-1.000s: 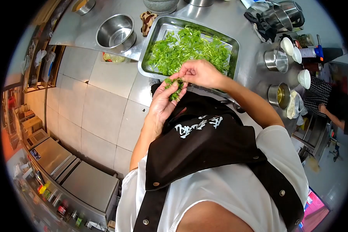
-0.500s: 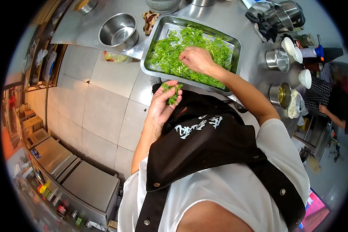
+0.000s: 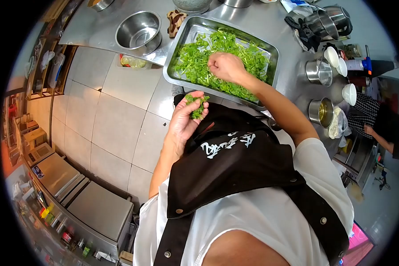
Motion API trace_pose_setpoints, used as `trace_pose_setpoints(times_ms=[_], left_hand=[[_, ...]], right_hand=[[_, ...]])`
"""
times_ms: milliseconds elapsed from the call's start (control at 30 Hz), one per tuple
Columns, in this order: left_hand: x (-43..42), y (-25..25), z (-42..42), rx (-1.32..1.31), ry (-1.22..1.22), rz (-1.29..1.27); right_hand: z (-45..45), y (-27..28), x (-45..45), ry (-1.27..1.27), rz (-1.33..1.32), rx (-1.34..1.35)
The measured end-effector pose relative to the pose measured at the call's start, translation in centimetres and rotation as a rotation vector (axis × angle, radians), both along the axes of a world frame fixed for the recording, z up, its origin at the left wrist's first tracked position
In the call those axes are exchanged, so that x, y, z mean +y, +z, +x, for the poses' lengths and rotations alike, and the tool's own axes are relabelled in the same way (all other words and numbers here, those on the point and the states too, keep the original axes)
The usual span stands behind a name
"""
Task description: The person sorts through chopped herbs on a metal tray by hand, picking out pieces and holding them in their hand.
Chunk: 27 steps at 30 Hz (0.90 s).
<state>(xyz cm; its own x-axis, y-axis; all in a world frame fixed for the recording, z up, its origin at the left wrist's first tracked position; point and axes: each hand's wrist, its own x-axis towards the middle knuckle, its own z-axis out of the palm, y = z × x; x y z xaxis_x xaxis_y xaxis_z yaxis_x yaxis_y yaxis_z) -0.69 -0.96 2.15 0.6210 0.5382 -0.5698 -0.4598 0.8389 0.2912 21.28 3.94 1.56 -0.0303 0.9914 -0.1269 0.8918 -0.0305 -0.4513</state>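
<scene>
Chopped leafy greens (image 3: 228, 44), which look like coriander, lie spread across a rectangular steel tray (image 3: 175, 79) at the counter's edge. Just below the tray's near-left corner, my left hand (image 3: 184, 119) is closed around a small bunch of greens (image 3: 197, 108), palm up. Over the middle of the tray is my right hand (image 3: 227, 67), its fingers curled together close to the leaves. Whatever its fingertips hold, if anything, is hidden behind the hand.
A steel bowl (image 3: 139, 33) stands left of the tray, beside a camouflage-patterned cloth (image 3: 176, 22). Steel pots (image 3: 319, 72) and white bowls (image 3: 349, 94) line the right side. Another person's hand (image 3: 369, 130) shows at far right. A steel cabinet (image 3: 99, 210) is at lower left.
The view has shifted slightly. My right hand has turned a little, its fingers more curled over the tray. My left hand keeps its bunch of greens.
</scene>
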Motion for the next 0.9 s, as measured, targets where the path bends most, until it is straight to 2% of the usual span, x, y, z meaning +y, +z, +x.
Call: trace_pose_setpoints(times_ms=[100,233,333,633,733,833,900], left_hand=[[0.1,-0.1,0.0,-0.022,-0.002,-0.002],[0.0,-0.1,0.1,-0.054,-0.01,-0.011],[0.0,-0.1,0.2,-0.034,-0.013,-0.014],[-0.1,-0.2,0.0,-0.034,0.002,-0.021],[-0.2,0.2,0.0,-0.012,0.005,-0.023],[-0.1,-0.2,-0.2,-0.012,0.02,-0.021],[-0.1,-0.4,-0.2,-0.03,0.016,-0.024]], right_hand=[[1.4,-0.9,0.5,-0.153,-0.213,0.325],[0.7,0.0,0.0,-0.022,-0.047,0.086],[-0.3,-1.3,-0.1,0.134,0.203,-0.093],[-1.3,-1.3,-0.2,0.39,0.357,-0.325],[-0.9,-1.4,-0.3,0.283,0.332,-0.268],[0.1,0.5,-0.1,0.054,0.004,0.001],[1.1,0.6,0.1,-0.094,-0.144,0.289]])
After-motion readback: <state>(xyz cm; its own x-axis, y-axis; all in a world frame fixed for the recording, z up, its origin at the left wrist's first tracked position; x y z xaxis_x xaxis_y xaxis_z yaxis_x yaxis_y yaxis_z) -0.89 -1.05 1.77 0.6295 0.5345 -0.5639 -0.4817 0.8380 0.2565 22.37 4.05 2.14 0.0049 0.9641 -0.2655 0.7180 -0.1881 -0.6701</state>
